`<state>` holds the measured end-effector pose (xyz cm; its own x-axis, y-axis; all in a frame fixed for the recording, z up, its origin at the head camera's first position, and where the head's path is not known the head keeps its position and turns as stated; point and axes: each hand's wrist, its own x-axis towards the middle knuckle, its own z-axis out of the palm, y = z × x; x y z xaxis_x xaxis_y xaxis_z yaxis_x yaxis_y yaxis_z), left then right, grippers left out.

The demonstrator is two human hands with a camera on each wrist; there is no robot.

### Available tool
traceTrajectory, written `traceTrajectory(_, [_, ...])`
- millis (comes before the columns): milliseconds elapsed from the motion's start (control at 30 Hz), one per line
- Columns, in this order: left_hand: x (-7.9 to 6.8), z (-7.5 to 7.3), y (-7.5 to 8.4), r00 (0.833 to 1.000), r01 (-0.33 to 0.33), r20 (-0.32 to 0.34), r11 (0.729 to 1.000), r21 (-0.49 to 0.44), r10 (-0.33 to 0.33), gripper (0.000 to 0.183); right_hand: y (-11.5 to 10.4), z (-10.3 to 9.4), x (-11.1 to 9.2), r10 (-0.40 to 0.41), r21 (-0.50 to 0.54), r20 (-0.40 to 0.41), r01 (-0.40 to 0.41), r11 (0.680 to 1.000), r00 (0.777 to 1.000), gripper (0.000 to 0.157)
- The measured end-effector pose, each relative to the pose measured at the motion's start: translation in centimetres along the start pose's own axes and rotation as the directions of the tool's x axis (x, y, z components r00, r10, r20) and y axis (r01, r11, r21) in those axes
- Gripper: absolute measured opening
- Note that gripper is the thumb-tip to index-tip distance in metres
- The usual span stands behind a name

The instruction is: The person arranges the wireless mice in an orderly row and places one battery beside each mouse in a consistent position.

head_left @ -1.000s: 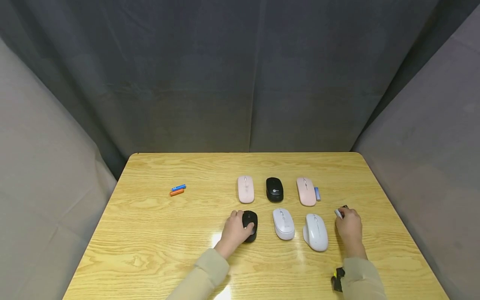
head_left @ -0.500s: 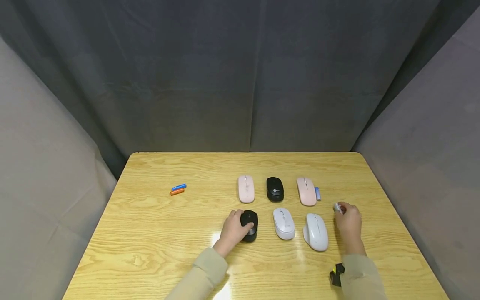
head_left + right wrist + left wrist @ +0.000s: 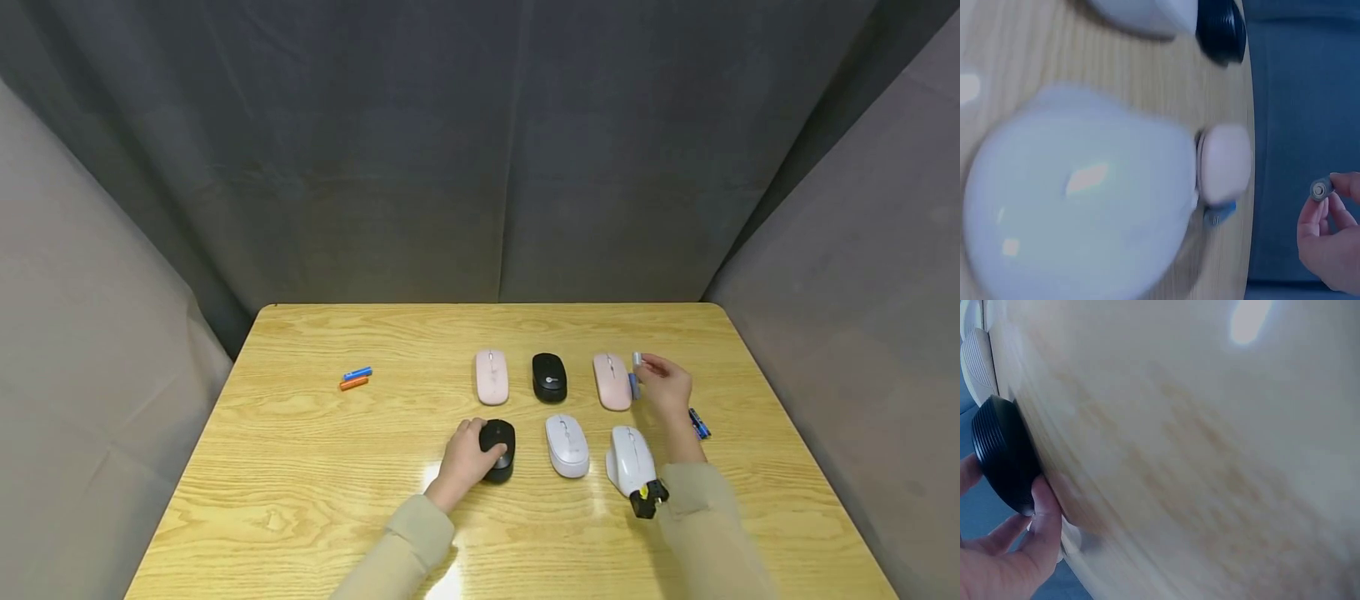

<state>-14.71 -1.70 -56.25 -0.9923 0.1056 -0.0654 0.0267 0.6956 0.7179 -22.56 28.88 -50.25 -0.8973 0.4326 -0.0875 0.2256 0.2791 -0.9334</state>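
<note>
My left hand (image 3: pixel 467 458) grips a black computer mouse (image 3: pixel 498 437) from its left side, thumb over the near part; the left wrist view shows fingers at both sides of its dark ridged body (image 3: pixel 1007 450). My right hand (image 3: pixel 667 387) pinches a small grey battery (image 3: pixel 1321 189) between thumb and fingers, its round end showing in the right wrist view. That hand is just right of a pink mouse (image 3: pixel 612 382). Beside this mouse lies a blue battery (image 3: pixel 634 387), close under the held one in the head view.
Another pink mouse (image 3: pixel 492 377) and a black mouse (image 3: pixel 550 377) stand in the back row. Two white mice, one in the middle (image 3: pixel 567 447) and a larger white mouse (image 3: pixel 632 458), are nearer. Dark blue batteries (image 3: pixel 700 423) lie right; a blue battery (image 3: pixel 357 373) and an orange battery (image 3: pixel 354 384) lie left.
My right hand has moved away from the right side, back and leftward to the pink mouse, carrying the grey battery. The dark blue batteries there are uncovered. My left hand has barely moved.
</note>
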Motion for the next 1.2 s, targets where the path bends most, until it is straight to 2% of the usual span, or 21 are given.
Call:
traceTrajectory(33, [0.0,0.0,0.0,1.0,0.001,0.003,1.0,-0.001,-0.001,0.052,0.9,0.4,0.9,-0.017,0.069,0.033,0.014,0.998,0.999,0.031])
traceTrajectory(67, [0.0,0.0,0.0,1.0,0.004,0.008,1.0,-0.003,-0.004,0.052,0.9,1.0,1.1,-0.01,0.085,0.043,0.007,0.996,0.999,0.031])
traceTrajectory(233, [0.0,0.0,-0.1,1.0,0.006,0.017,1.0,-0.006,-0.006,0.052,1.0,3.3,1.6,0.05,0.106,0.112,-0.062,0.992,0.992,0.032])
traceTrajectory(267, [0.0,-0.1,-0.1,1.0,0.004,0.017,1.0,-0.008,-0.004,0.052,0.0,3.7,0.9,0.079,0.046,0.102,-0.084,0.995,0.992,0.034])
traceTrajectory(400, [0.0,-0.1,-0.1,1.0,-0.004,0.016,1.0,-0.011,0.004,0.053,-0.3,5.2,0.6,0.095,0.004,0.134,-0.096,0.995,0.986,0.032])
traceTrajectory(600, [-0.1,0.0,-0.2,1.0,-0.007,0.011,1.0,-0.009,0.007,0.052,0.1,7.2,0.5,0.042,-0.056,0.131,-0.035,0.998,0.991,0.028])
traceTrajectory(700, [-0.2,0.1,-0.3,1.0,-0.009,0.013,1.0,-0.008,0.009,0.052,0.6,7.9,0.6,0.005,-0.171,0.117,0.015,0.985,0.993,0.027])
traceTrajectory(833, [-0.2,0.2,-0.4,1.0,-0.019,0.009,1.0,0.001,0.019,0.052,1.0,8.6,0.6,0.005,-0.256,0.14,0.032,0.966,0.99,0.028])
traceTrajectory(1200, [-0.2,0.2,-0.3,1.0,-0.009,0.018,1.0,-0.01,0.009,0.052,1.9,9.5,0.4,0.007,-0.355,0.154,0.049,0.933,0.988,0.029])
